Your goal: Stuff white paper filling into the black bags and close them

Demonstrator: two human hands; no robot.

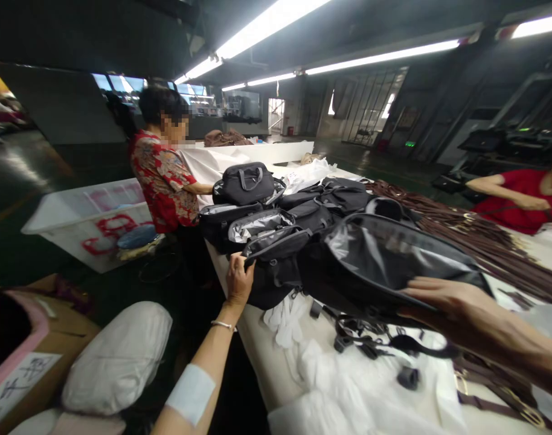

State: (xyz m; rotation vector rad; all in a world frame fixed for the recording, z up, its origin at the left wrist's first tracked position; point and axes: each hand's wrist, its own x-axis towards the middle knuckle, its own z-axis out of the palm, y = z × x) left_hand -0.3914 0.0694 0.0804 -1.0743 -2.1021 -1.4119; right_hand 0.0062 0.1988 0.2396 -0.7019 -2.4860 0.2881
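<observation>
My right hand (439, 293) grips the near rim of a large black bag (321, 272), which gapes wide and shows a shiny silver lining. At the table's left edge, my left hand (240, 278) is closed on the upper corner of a smaller black bag (276, 266), its fingers partly hidden behind the fabric. Several more black bags lie beyond, one with an open silver-lined mouth (262, 225). Black straps with buckles (371, 338) lie below the large bag, on crumpled white wrapping (330, 380).
A co-worker in a red patterned shirt (160, 175) stands at left, touching a black bag (246, 183). Another person in red (516, 205) works at right, beyond brown straps (479, 248). A white bin (86, 211), a cardboard box (54, 338) and a white bundle (117, 356) stand left.
</observation>
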